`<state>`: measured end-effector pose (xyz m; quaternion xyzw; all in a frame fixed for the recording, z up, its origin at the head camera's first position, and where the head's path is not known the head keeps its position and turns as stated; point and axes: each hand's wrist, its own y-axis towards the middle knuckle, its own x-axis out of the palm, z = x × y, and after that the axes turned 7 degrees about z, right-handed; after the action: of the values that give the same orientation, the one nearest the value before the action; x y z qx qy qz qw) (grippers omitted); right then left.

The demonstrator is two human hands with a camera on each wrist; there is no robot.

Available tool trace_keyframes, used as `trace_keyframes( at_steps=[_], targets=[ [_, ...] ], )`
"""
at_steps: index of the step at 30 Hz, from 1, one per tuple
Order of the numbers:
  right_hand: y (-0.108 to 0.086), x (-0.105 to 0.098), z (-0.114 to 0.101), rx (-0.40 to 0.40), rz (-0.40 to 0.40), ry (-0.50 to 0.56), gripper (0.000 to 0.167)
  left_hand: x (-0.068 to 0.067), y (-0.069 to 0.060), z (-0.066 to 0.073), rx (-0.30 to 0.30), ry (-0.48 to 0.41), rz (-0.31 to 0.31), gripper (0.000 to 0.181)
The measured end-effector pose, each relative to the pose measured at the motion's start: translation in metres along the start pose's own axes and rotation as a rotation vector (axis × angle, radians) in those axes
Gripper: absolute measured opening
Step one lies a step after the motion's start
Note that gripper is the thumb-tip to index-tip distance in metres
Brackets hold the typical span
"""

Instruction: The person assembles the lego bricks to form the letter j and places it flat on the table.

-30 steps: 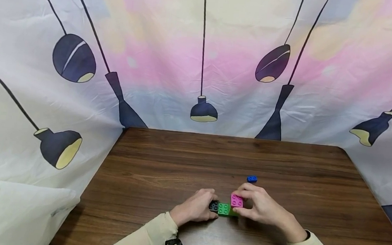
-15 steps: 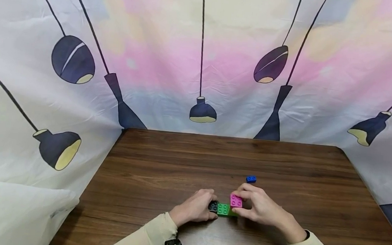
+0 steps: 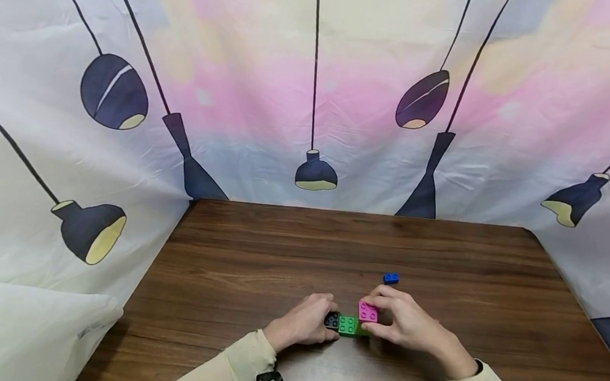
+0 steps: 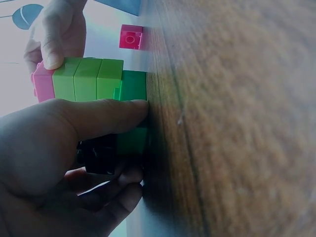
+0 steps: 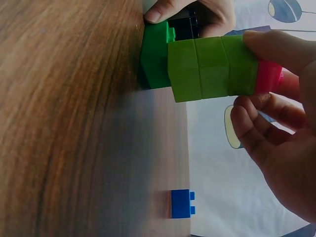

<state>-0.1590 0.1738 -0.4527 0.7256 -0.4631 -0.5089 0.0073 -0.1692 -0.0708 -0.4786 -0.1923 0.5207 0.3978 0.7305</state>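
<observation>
My left hand (image 3: pixel 305 320) grips a long dark green brick (image 4: pixel 133 86) on the table, thumb on one side and fingers on the other. A black brick (image 3: pixel 332 320) sits on its left end, close to those fingers. At the right end stands a stack of lime green bricks (image 5: pixel 200 69) topped by a pink brick (image 3: pixel 367 311). Its foot meets the long brick and overhangs the end a little; I cannot tell whether it is pressed fully down. My right hand (image 3: pixel 410 321) pinches the stack near its top, thumb on the uppermost lime brick.
A small blue brick (image 3: pixel 391 278) lies on the wooden table (image 3: pixel 257 241) beyond my right hand. In the left wrist view a reddish-pink brick (image 4: pixel 131 37) lies farther off, not visible in the head view. A printed cloth (image 3: pixel 259 90) hangs behind the table.
</observation>
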Motion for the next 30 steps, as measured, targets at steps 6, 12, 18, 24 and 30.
trace_keyframes(
  at_steps=[6,12,18,24,30],
  targets=[
    [0.0011,-0.0008,-0.0011,-0.014,-0.009,-0.022,0.028,-0.0001,-0.0008,-0.0002,-0.002,-0.003,0.008,0.025],
    [0.0018,-0.0014,-0.0017,-0.013,-0.013,-0.031,0.028,-0.0007,-0.0008,-0.0003,-0.002,0.006,0.008,0.026],
    [0.0002,-0.0010,-0.0022,0.006,-0.017,-0.062,0.029,0.0011,-0.0006,-0.0004,0.007,0.012,0.007,0.026],
    [-0.0012,-0.0011,-0.0044,0.021,-0.027,-0.075,0.029,0.0020,-0.0010,-0.0001,0.002,0.000,-0.003,0.025],
    [-0.0002,-0.0014,-0.0051,0.014,-0.014,-0.076,0.031,0.0006,-0.0002,-0.0001,0.019,0.007,0.008,0.024]
  ],
)
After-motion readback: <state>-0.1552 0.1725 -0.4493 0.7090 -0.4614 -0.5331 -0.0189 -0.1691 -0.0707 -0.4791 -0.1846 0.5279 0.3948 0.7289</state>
